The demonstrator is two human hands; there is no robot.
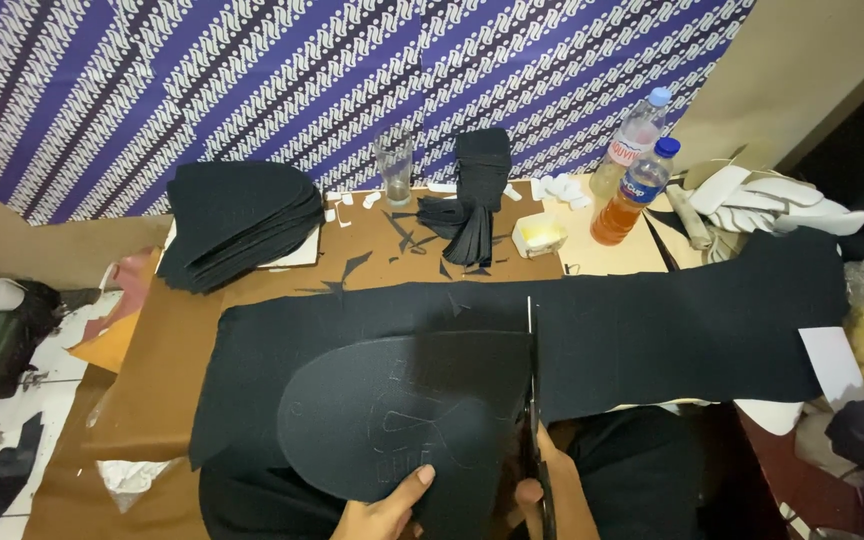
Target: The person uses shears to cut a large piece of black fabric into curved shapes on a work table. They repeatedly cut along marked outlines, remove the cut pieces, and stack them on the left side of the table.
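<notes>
Cloth [652, 330], black and felt-like, lies in a long strip across the brown worktable [152, 370], reaching from the left of centre to the far right edge. On its near left part sits a black rounded template [392, 410], dark and stiff, with faint outlines scratched on its face; its straight right edge runs beside the cut line. Behind, a purple and white patterned wall hanging [252, 80] fills the back.

Stack of cut black pieces [237, 220] at back left, fanned slightly. Smaller upright bundle of black pieces [477, 195] at back centre, with black offcuts scattered on the table near it. White cut shapes [782, 205] piled at back right. Two plastic bottles [637, 180] stand together there, the nearer one holding orange liquid. Clear glass [395, 165] stands by the wall. Small white tub [539, 235] sits just left of the bottles.

Left hand [382, 510] is at the bottom edge, thumb pressed flat on the near rim of the template, pinning it to the cloth; the fingers are mostly out of frame. Right hand [537, 490] is largely hidden, closed round the handles of the scissors [532, 400], whose blades point away from the person and lie nearly closed in the cloth along the template's right edge.
</notes>
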